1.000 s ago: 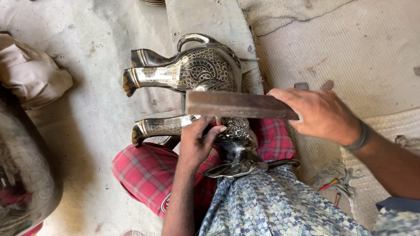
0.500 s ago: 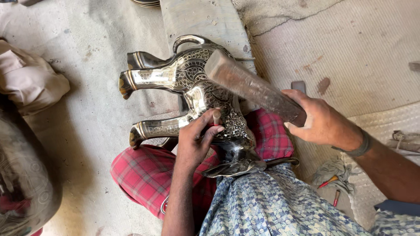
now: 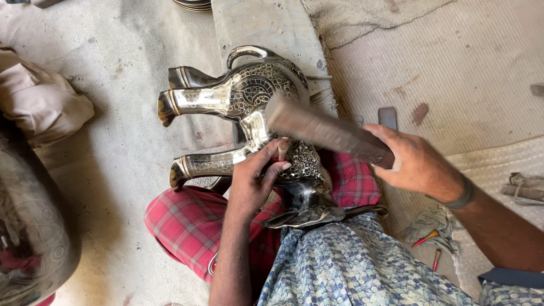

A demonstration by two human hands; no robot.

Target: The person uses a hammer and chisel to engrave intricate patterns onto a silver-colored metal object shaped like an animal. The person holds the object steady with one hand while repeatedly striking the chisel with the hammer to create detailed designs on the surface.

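An engraved metal animal figure (image 3: 238, 96) lies on its side across my lap and the floor, legs pointing left. My left hand (image 3: 255, 181) is shut on a small punch (image 3: 281, 150) held upright against the figure's patterned body. My right hand (image 3: 416, 164) grips a flat dark wooden bar (image 3: 326, 131) by its right end. The bar's far end hangs just above the top of the punch, blurred by motion.
A beige cloth bundle (image 3: 39, 102) lies at the left. A large dark engraved vessel (image 3: 28, 238) fills the lower left corner. Small red-handled tools (image 3: 428, 241) and a rag rest on the mat at the right. A pale woven mat (image 3: 453, 68) covers the upper right floor.
The bar swung from level above my left hand, up and tilted, then down onto the punch. My left hand stayed on the figure.
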